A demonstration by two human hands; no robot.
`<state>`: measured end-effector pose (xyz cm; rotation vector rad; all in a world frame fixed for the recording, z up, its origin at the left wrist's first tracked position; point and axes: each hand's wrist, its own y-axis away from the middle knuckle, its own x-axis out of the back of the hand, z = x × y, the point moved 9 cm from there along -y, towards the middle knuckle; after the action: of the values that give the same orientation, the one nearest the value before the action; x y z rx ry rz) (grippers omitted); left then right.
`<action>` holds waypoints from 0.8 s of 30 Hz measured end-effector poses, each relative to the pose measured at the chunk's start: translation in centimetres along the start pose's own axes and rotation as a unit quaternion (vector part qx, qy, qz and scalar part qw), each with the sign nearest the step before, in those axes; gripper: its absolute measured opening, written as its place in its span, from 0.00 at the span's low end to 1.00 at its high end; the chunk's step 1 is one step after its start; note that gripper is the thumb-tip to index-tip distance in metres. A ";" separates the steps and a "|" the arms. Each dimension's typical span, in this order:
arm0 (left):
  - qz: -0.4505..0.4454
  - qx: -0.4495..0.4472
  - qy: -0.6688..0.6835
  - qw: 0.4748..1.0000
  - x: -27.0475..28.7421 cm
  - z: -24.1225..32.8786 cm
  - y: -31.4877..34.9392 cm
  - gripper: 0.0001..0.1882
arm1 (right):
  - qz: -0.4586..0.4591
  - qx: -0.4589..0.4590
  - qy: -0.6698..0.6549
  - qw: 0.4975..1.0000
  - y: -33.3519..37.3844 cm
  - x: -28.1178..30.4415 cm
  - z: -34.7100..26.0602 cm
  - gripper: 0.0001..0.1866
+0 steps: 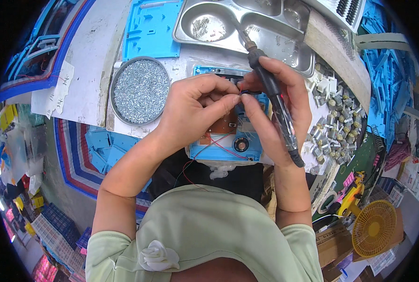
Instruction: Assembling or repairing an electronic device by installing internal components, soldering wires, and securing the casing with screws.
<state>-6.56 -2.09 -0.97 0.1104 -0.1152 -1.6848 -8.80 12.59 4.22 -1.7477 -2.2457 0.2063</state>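
My left hand [197, 105] is closed in a pinch on thin wires [241, 88], one of them red. Its fingertips meet those of my right hand [284, 101], whose thumb and finger close on the same spot. Across the right hand lies a black-handled soldering iron [271, 87], its metal tip pointing up and away from the wires. Beneath both hands sits an open blue plastic casing [205, 151] with a brown circuit board [223, 124] and a round dark part [241, 144]. Loose red wires [223, 146] trail over its near edge. The hands hide its middle.
Left stands a round tin [111, 101] of small screws. Behind are a blue panel [150, 35] and a compartmented metal tray [209, 40] holding springs. Small metal motors [334, 124] lie heaped at right, near a yellow fan [374, 229]. More blue parts [383, 80] fill the far right.
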 end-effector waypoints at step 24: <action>-0.012 0.036 0.015 0.999 -0.1 -0.1 -0.2 0.05 | 0.027 -0.012 0.001 1.000 0.4 0.8 0.3 0.29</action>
<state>-6.72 -1.97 -1.08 0.1909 -0.1529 -1.7029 -8.72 13.46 3.91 -1.8220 -2.2105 0.1886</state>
